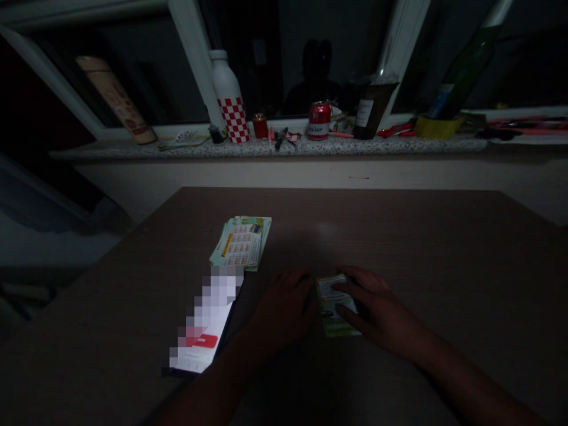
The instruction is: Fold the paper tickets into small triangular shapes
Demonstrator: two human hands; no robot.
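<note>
A small green printed card (332, 310) lies on the brown table (421, 248) between my hands. My right hand (373, 305) rests on it, fingers stretched flat across its right side. My left hand (286, 307) lies against the card's left edge with its fingers curled; the dim light hides whether they pinch the card. A stack of similar green cards (242, 241) sits further back to the left. A lit phone (207, 322) lies flat just left of my left forearm.
Behind the table runs a stone windowsill (266, 148) with a red-and-white checked bottle (229, 97), a red can (319, 120), a dark bottle (373, 106), a green bottle (464, 68), a tape roll (437, 127) and small clutter. The room is dark.
</note>
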